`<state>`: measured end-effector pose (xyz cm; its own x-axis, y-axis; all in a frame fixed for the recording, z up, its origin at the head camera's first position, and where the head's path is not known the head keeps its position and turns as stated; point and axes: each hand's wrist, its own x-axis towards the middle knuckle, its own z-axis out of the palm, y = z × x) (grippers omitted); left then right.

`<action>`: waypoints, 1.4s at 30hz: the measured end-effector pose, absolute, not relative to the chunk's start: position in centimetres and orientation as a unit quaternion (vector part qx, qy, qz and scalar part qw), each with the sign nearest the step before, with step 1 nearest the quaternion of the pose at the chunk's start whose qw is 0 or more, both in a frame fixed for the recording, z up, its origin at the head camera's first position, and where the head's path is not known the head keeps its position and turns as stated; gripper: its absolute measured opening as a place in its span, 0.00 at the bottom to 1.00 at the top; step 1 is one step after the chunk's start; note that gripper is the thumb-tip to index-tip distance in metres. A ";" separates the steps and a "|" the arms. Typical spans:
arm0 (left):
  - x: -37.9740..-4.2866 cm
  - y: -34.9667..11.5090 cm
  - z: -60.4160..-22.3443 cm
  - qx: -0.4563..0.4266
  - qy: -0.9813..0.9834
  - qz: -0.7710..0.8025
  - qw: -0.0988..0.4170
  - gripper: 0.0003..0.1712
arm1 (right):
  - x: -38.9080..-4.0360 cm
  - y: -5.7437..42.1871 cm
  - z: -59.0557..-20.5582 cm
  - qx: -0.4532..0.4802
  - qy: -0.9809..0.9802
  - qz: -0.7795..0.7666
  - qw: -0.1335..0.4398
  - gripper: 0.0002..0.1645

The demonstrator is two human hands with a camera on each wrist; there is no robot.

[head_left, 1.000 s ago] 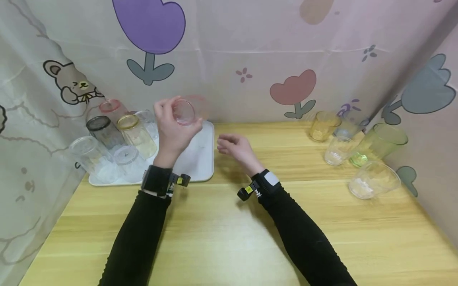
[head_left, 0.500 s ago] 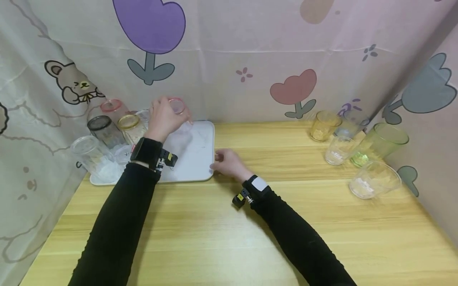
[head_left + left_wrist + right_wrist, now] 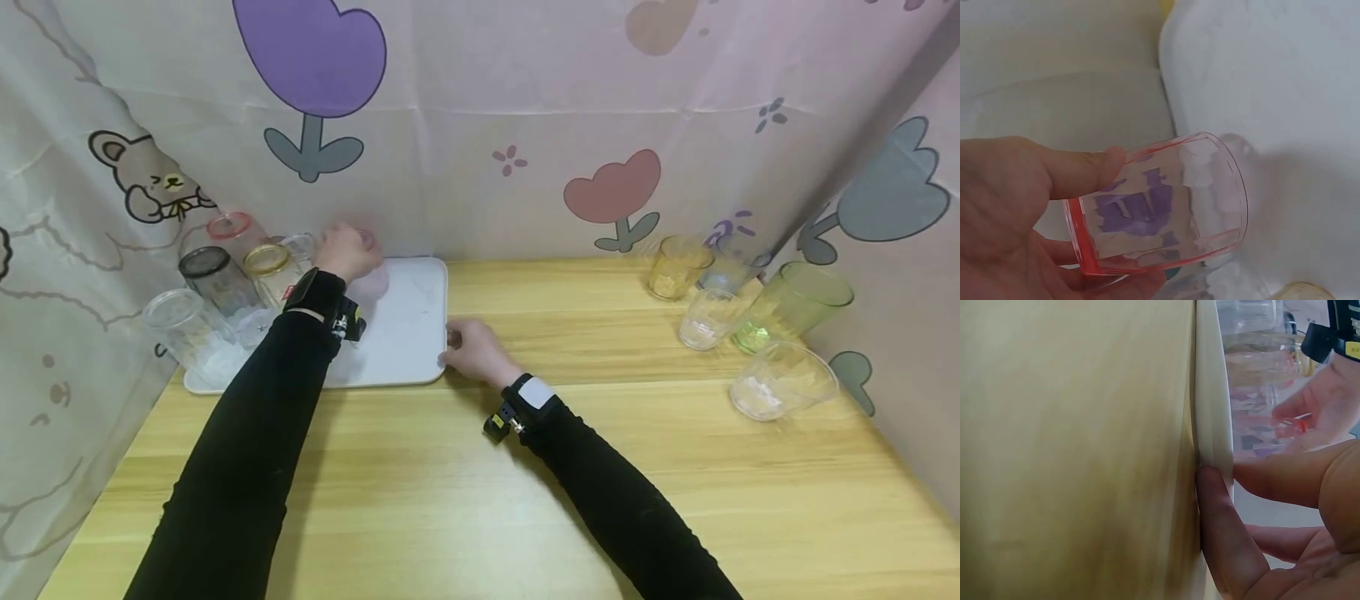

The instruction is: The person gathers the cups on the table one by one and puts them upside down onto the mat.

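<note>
My left hand grips a clear pink-tinted glass at the back of the white tray. Thumb and fingers hold the glass by its thick reddish base, and its mouth faces the tray surface. Whether the rim touches the tray, I cannot tell. My right hand pinches the tray's right edge between thumb and fingers, as the right wrist view shows. Upside-down glasses crowd the tray's left part: a dark one, an amber one, a pink one and clear ones, some partly hidden by my left arm.
On the table's right side stand an amber glass, a green glass, a small clear glass, a bluish glass and a wide clear glass. A patterned curtain borders the table behind.
My left hand has turned the pink glass mouth-down and lowered it to the tray's back area. My right hand has moved slightly left and down and now grips the tray's edge.
</note>
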<state>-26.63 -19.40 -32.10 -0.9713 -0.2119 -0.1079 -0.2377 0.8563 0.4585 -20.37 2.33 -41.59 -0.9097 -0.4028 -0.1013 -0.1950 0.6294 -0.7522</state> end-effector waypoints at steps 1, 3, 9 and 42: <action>-26.7 -19.4 -32.2 -0.120 0.963 0.240 0.032 0.39 | -20.4 2.3 -41.6 -0.168 0.893 -0.396 0.131 0.18; -27.0 -19.5 -32.6 -0.125 0.963 0.234 0.038 0.40 | -20.3 2.3 -41.7 -0.170 0.894 -0.394 0.131 0.19; -28.0 -19.9 -33.9 -0.130 0.968 0.213 0.038 0.39 | -20.3 2.3 -41.9 -0.170 0.892 -0.399 0.130 0.21; -24.2 -15.8 -31.9 -0.071 0.944 0.301 -0.111 0.44 | -20.9 6.9 -38.0 -0.117 0.873 -0.474 -0.008 0.38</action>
<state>-24.21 -15.81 -31.92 -0.9654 -0.2006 0.1668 -0.0669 0.8084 0.5848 -20.94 6.86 -38.04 -0.9725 -0.1973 0.1241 -0.2116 0.5242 -0.8249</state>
